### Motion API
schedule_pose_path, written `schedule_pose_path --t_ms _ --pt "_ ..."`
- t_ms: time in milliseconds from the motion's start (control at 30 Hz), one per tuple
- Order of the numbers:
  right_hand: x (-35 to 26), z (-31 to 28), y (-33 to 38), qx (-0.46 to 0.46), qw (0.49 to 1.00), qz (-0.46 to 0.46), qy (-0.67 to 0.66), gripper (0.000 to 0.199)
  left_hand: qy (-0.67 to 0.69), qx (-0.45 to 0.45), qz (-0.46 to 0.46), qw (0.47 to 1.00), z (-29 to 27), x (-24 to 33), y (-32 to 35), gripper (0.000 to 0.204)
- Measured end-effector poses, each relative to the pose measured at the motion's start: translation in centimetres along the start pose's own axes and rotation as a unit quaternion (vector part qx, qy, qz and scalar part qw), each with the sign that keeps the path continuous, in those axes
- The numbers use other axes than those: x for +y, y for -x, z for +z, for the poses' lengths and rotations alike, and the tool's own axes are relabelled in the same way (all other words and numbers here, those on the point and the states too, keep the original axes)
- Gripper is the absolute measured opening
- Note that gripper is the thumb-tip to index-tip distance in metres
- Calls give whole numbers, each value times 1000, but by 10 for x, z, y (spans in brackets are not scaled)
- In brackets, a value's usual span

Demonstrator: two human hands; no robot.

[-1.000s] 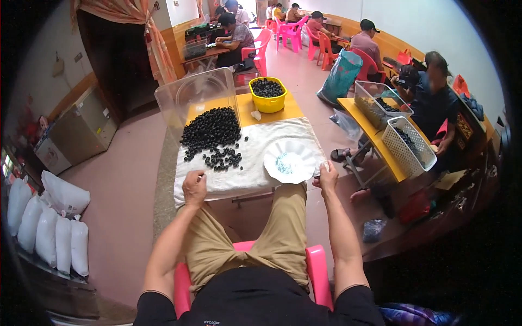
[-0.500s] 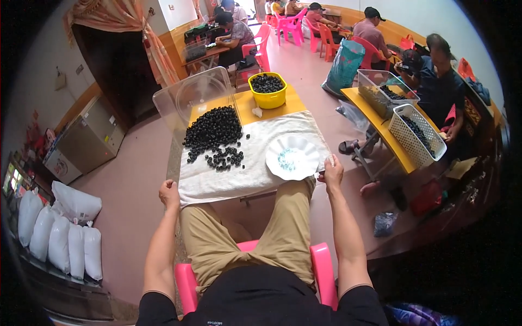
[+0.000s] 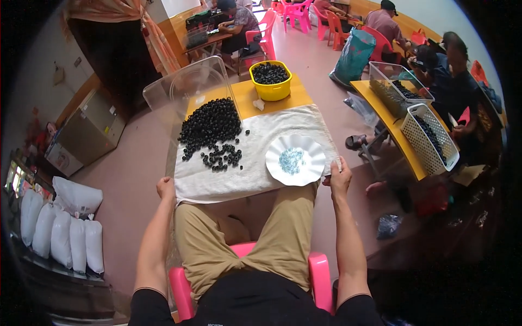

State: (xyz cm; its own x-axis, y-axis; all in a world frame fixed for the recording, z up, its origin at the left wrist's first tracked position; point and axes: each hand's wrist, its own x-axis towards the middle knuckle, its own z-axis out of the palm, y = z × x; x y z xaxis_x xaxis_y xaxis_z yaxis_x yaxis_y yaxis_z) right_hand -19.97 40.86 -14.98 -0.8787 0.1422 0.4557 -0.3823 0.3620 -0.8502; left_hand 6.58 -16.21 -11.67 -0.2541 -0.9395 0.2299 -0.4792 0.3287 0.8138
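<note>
A white cloth (image 3: 250,176) covers the near part of a small yellow-topped table in front of me. My left hand (image 3: 166,187) is closed at the cloth's left front edge; its fingertips are partly hidden. At the right front edge, my right hand (image 3: 340,176) pinches the cloth's border, and a small dark bit shows beside its fingers. Close to that hand lies a white scalloped plate (image 3: 310,169) with tiny pale-blue glittering pieces (image 3: 292,161) in its middle. Small black ring-like pieces (image 3: 211,127) are heaped on the cloth's left half, several scattered nearer to me.
A clear plastic bin (image 3: 187,81) lies tipped behind the heap. A yellow tub (image 3: 271,91) of black pieces stands at the back. At right, another table (image 3: 380,127) bears a white basket (image 3: 429,138), with a person beside it. White sacks (image 3: 62,236) stand at left.
The view has shifted slightly. Both hands stay at the cloth's side edges, and the cloth's front lies a little differently. The glittering pieces in the plate show more clearly.
</note>
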Motion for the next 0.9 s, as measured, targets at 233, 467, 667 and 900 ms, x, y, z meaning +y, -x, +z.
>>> schedule_pose_path --t_ms 233,467,667,900 --pt "34 -32 -4 16 997 14 -75 43 -42 -31 -9 999 25 51 24 18" --pt "-54 -25 0 -30 964 150 -219 45 -28 -21 -30 999 5 38 10 16" --pt "19 -28 -5 -15 991 44 -125 44 -22 -31 -34 999 17 59 28 16" --pt "52 -17 -12 -14 988 48 -145 45 -75 -1 7 997 19 52 28 19"
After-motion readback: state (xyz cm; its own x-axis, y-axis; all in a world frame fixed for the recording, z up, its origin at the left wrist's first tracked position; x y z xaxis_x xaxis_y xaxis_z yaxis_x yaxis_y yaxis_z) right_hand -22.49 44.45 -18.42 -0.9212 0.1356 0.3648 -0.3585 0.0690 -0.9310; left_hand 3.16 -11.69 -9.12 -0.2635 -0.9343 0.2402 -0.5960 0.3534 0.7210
